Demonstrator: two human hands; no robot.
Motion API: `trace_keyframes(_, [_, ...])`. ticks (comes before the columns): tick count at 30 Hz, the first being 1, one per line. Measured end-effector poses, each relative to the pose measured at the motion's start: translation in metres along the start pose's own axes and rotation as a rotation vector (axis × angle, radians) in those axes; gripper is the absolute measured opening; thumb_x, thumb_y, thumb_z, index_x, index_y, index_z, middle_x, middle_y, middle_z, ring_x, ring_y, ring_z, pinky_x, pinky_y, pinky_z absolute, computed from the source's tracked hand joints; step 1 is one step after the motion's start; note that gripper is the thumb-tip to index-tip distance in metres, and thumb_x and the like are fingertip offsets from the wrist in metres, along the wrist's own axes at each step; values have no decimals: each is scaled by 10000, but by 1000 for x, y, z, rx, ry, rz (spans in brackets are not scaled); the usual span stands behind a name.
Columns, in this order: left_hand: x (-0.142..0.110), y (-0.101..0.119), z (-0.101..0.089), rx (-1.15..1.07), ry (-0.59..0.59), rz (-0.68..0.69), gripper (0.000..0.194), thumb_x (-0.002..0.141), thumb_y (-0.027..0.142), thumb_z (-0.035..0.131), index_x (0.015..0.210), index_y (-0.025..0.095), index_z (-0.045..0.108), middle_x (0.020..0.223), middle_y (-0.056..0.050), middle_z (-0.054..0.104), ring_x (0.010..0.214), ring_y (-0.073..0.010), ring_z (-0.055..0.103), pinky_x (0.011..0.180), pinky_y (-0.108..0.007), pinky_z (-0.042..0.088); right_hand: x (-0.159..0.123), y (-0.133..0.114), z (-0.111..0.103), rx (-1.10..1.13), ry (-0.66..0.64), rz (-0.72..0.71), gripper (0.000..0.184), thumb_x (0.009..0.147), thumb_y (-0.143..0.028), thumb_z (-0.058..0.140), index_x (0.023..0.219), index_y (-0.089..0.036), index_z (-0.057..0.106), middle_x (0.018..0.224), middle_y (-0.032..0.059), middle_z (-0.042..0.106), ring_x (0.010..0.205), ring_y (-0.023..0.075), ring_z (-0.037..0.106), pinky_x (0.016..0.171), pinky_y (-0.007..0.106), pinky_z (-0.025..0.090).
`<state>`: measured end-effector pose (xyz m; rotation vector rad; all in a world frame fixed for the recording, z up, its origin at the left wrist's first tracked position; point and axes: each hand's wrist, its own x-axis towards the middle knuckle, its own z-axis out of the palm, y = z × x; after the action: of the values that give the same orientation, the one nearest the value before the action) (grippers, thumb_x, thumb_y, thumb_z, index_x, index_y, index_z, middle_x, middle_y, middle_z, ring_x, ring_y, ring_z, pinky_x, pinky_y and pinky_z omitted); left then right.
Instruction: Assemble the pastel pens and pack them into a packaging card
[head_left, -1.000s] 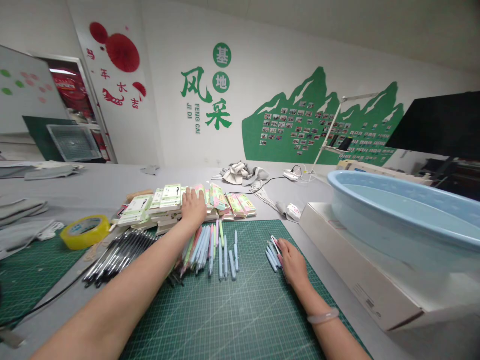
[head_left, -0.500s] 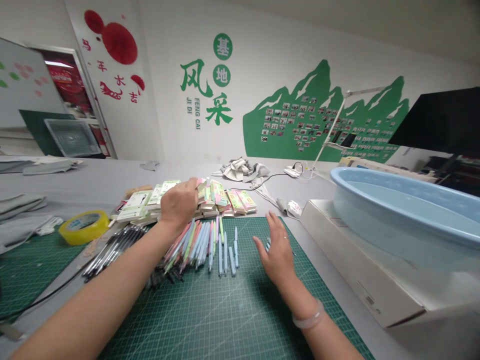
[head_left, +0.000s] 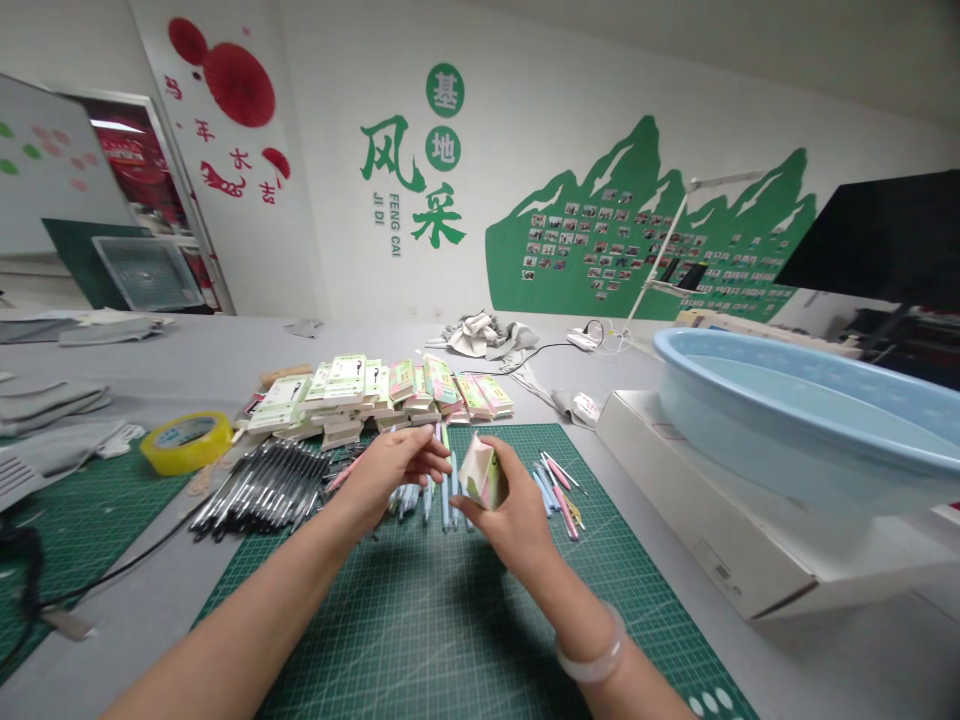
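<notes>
Both hands meet above the green cutting mat [head_left: 465, 620]. My right hand [head_left: 508, 515] grips a small pastel flat-packed box [head_left: 481, 474], holding it upright by its lower sides. My left hand [head_left: 390, 470] is just left of the box, fingers curled and reaching toward its edge; I cannot see whether they touch it. Under the hands lies a row of pastel pens [head_left: 420, 495]. A pile of the same flat boxes [head_left: 375, 392] sits behind them. A few loose pens [head_left: 559, 485] lie to the right of my right hand.
A bundle of black pens [head_left: 262, 488] lies left of the pastel ones, with a yellow tape roll [head_left: 186, 441] further left. A light-blue basin [head_left: 810, 410] rests on a white carton [head_left: 720, 530] at right. Grey cloth [head_left: 484, 338] and cables lie at the back.
My left hand left the box pile and came back over the mat. My right hand rose from the loose pens and now holds a box taken from the pile.
</notes>
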<state>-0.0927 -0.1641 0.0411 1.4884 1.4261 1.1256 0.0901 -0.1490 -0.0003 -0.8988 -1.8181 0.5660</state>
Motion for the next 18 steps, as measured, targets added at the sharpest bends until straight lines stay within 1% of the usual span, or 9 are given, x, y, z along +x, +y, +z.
trace_keyframes(2, [7,-11,-2,369,50,45,291,824,415,467,767,171,616,745,-59,676,695,-191,622,644,-290,453,-4,10,-5,10,73,78,670,625,-354,771,1211,-213,479,1152,82,576,1011,270,562,868,391,456])
trace_keyframes(4, [10,-21,4,772,106,57,181,773,343,548,723,183,615,754,-61,660,749,-213,614,666,-300,438,-7,17,-8,8,132,109,663,630,-374,767,1203,-209,479,1150,82,573,1013,271,557,877,394,448])
trace_keyframes(6, [12,-29,16,1014,104,60,123,771,288,555,768,184,619,817,-80,647,810,-237,608,666,-309,435,-8,21,-10,5,182,109,663,638,-383,762,1211,-212,476,1162,81,567,1034,273,546,899,398,433])
trace_keyframes(8, [12,-35,30,1106,25,161,118,799,217,516,848,193,621,898,-82,624,873,-235,594,673,-301,439,-9,23,-12,9,217,100,670,649,-384,756,1228,-217,464,1188,82,554,1070,272,528,927,401,415])
trace_keyframes(11, [14,-42,43,1118,-195,434,224,840,134,459,963,236,616,1017,-58,590,968,-201,556,753,-281,438,-10,25,-15,24,238,93,675,669,-371,744,1253,-220,441,1225,84,532,1114,267,504,956,402,397])
trace_keyframes(13, [19,-48,44,1128,-310,586,303,857,117,450,1084,270,580,1125,-49,566,1022,-193,530,820,-289,424,-9,27,-16,32,244,94,666,680,-351,737,1258,-217,434,1238,86,522,1131,264,493,974,405,385])
trace_keyframes(15, [27,-54,41,1159,-366,685,350,872,126,450,1174,285,527,1230,-50,527,1055,-198,513,857,-304,409,-9,30,-17,50,248,95,657,686,-336,731,1258,-213,434,1240,91,520,1130,264,495,977,409,385])
trace_keyframes(17, [35,-58,37,1177,-399,759,340,881,138,453,1185,279,512,1261,-52,514,1040,-198,517,847,-302,406,-8,31,-17,80,243,97,654,681,-333,733,1252,-211,438,1231,95,524,1114,267,506,966,414,398])
trace_keyframes(18, [39,-59,36,1175,-417,795,322,883,140,454,1169,273,519,1236,-50,530,1010,-194,526,826,-295,408,-8,31,-16,95,241,98,654,675,-334,737,1246,-211,443,1223,95,528,1104,268,513,957,416,406])
